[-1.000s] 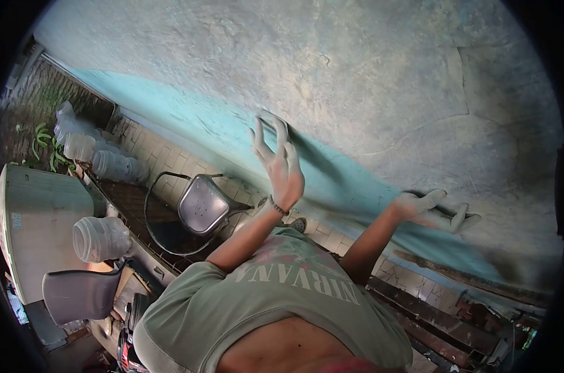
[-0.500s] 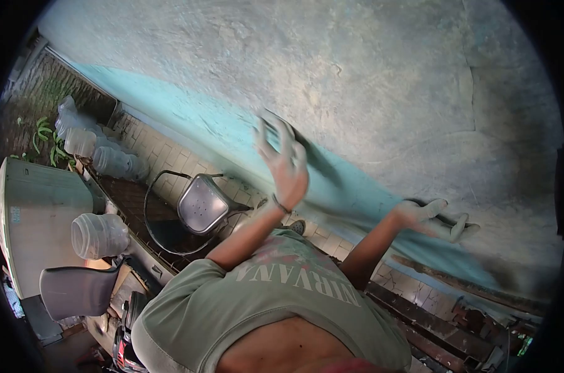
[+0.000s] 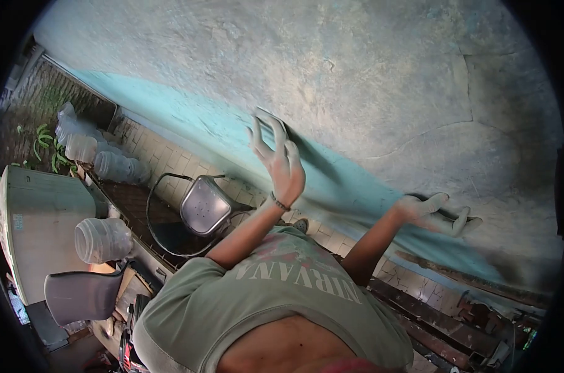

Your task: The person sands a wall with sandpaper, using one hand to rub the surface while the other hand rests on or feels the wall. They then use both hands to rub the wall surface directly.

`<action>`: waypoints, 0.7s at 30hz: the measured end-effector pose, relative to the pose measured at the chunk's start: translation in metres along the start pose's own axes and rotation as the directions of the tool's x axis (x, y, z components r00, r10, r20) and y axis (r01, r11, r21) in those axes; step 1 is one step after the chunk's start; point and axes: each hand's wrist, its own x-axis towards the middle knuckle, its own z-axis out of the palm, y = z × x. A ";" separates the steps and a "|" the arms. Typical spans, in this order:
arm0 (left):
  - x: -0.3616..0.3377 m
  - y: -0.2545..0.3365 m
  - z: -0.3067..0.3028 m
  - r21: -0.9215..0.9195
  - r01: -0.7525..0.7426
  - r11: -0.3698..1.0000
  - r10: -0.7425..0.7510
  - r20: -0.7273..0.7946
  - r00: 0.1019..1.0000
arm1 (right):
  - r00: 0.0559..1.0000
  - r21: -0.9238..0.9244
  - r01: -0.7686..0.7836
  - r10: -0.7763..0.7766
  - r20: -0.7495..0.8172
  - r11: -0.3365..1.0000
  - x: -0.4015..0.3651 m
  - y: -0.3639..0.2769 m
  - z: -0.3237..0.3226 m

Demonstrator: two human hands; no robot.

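At the left edge of the frame sits a white box (image 3: pixel 36 217), with a clear plastic jar (image 3: pixel 101 239) against its right side and a grey seat back (image 3: pixel 76 297) below it. More clear tubs (image 3: pixel 83 146) lie in the upper left. A metal chair (image 3: pixel 202 206) stands on the tiles left of centre.

Your left hand (image 3: pixel 280 163), a bracelet (image 3: pixel 279 202) on its wrist, is raised at the centre of the frame. Its fingers are spread wide, and the fingertips rest on a thin flat piece (image 3: pixel 264 118) lying against the wall (image 3: pixel 356 74), where the turquoise band meets the grey plaster.

Your green shirt (image 3: pixel 282 298) fills the lower middle.

At the right of centre, your right hand (image 3: pixel 430 212) lies on the same wall, lower down. Its fingers are loosely splayed over a dark piece (image 3: pixel 447 216). You cannot tell whether they grip it or only press it flat. Both hands are coated in pale dust.
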 end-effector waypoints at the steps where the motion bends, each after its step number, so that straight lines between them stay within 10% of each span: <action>1: 0.001 -0.004 -0.001 0.044 0.000 0.999 0.000 -0.001 1.000 | 1.000 0.010 0.003 -0.003 0.003 1.000 0.001 0.000 0.002; 9: -0.009 -0.015 -0.002 0.134 -0.004 0.991 -0.004 0.060 0.998 | 1.000 0.011 -0.004 0.004 0.001 1.000 0.001 -0.002 0.003; 15: -0.001 0.000 0.000 -0.121 0.100 0.988 -0.099 0.014 0.995 | 0.999 -0.015 0.005 -0.004 0.040 1.000 0.000 -0.001 -0.013; 19: 0.005 -0.011 -0.008 0.089 0.070 0.994 -0.072 0.009 0.997 | 1.000 0.037 0.002 -0.002 -0.009 0.999 0.001 -0.002 0.006; 21: 0.009 -0.006 -0.004 -0.132 0.153 0.979 -0.157 -0.020 0.987 | 1.000 -0.006 0.002 -0.002 0.015 1.000 0.000 -0.001 -0.002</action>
